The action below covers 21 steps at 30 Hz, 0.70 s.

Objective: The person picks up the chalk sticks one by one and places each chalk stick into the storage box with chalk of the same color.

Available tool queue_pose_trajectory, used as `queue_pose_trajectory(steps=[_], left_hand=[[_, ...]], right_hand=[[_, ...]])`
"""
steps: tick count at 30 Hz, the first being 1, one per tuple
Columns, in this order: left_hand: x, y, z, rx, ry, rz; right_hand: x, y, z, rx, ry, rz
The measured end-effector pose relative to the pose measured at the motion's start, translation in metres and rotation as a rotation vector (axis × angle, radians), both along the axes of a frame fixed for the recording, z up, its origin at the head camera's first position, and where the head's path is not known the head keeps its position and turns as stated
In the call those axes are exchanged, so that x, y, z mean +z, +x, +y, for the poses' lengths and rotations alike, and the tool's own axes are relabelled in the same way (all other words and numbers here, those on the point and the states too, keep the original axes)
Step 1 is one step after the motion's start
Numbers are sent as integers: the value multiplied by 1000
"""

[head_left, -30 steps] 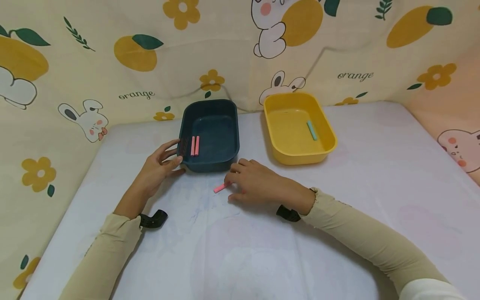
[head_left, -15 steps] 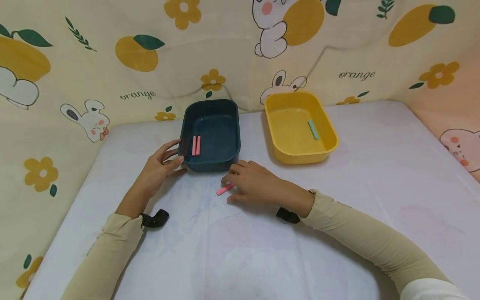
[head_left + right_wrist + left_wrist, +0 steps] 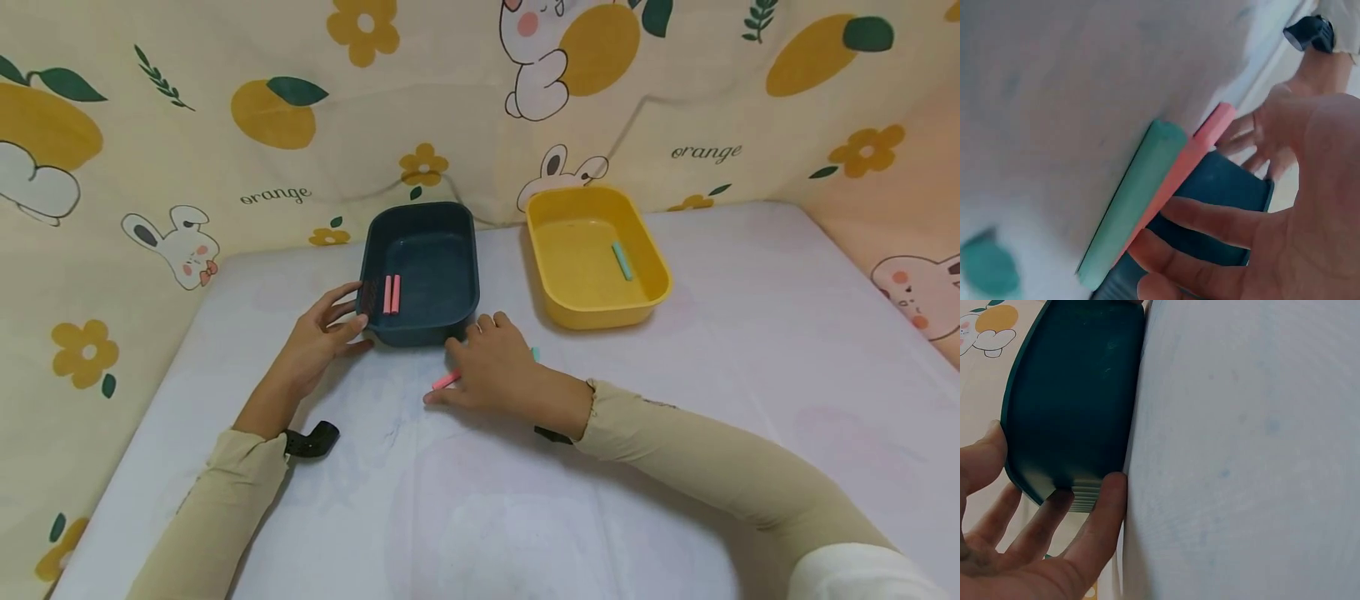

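My left hand (image 3: 311, 342) rests at the near left corner of a dark blue basin (image 3: 442, 327), fingers spread. In the left wrist view its fingertips touch the outer wall of the dark basin (image 3: 1079, 394). My right hand (image 3: 491, 367) is low over the table, just in front of that basin, its fingers loosely bent. One end of a pink chalk stick (image 3: 446, 380) shows beside its thumb. In the right wrist view a teal chalk stick (image 3: 1135, 203) lies alongside the pink chalk stick (image 3: 1213, 125), with fingertips overlapping the pink one.
Two pink chalk sticks (image 3: 392, 294) lie inside the dark basin. A yellow basin (image 3: 604, 318) stands to its right, holding a teal chalk stick (image 3: 622, 261). Another teal stick (image 3: 536, 354) peeks out behind my right hand. Printed cloth (image 3: 360, 108) hangs behind the table.
My right hand has moved slightly left and turned, uncovering a teal stick end at its right. The pink stick beneath it has shifted a little. My left hand stays at the basin corner.
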State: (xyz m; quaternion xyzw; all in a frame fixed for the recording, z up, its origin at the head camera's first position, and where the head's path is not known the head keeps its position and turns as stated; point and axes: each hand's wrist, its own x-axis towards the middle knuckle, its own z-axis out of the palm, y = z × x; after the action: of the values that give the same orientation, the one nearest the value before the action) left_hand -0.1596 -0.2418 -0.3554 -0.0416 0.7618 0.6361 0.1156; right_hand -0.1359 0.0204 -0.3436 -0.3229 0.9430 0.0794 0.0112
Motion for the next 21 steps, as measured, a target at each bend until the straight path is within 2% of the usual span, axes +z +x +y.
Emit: queue_pose_trajectory(steps=[11, 17, 21], left_hand=[[1, 1, 0, -7, -3, 12], [1, 1, 0, -7, 1, 10], [0, -1, 1, -1, -5, 4]], right_hand=[[-4, 3, -14, 7, -1, 26], [-1, 4, -18, 78, 26, 17], [6, 3, -14, 127, 64, -30]])
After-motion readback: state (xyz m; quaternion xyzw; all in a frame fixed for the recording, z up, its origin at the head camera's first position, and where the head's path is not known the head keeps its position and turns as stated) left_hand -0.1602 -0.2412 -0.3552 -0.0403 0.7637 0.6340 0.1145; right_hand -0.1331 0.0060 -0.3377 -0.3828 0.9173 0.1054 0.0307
